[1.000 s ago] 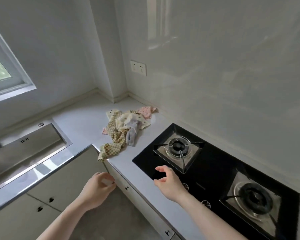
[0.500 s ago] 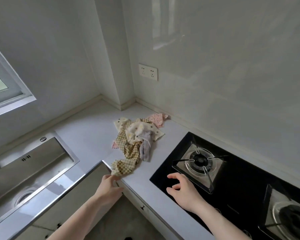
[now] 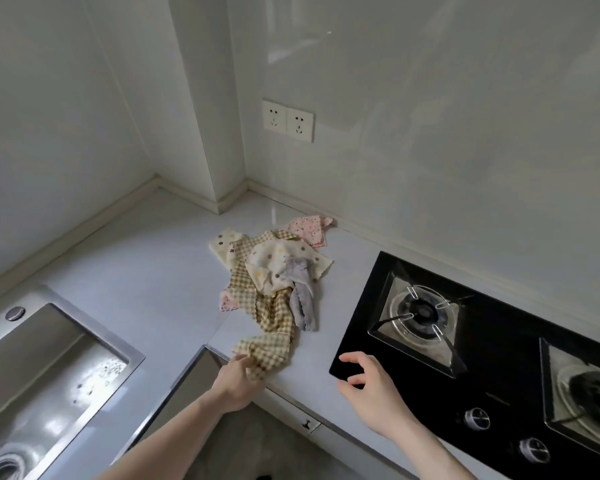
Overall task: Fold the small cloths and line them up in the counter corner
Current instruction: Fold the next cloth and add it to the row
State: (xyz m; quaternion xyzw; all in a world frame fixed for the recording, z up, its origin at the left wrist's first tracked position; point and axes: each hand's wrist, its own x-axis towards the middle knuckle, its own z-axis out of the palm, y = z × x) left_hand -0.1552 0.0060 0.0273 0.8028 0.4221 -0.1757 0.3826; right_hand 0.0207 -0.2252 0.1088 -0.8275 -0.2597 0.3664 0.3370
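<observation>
A heap of small cloths lies on the white counter [image 3: 146, 271] near its inner corner. A yellow checked cloth [image 3: 274, 320] trails from the heap toward the counter's front edge. On top lie a cream dotted cloth [image 3: 274, 261] and a grey cloth [image 3: 302, 299]. A pink patterned cloth [image 3: 309, 226] sits at the back by the wall. My left hand [image 3: 238, 381] grips the near end of the checked cloth at the counter edge. My right hand [image 3: 371, 386] hovers with relaxed fingers over the near left corner of the hob, holding nothing.
A black glass gas hob [image 3: 499, 358] with two burners and knobs fills the right side. A steel sink [image 3: 42, 368] is set in the counter at the left. A double wall socket [image 3: 288, 121] sits above the corner. Cabinet fronts [image 3: 305, 422] run below the edge.
The view has moved closer to the counter. My left hand rose from below the counter edge and took hold of the checked cloth's near end. My right hand stayed near the hob's corner.
</observation>
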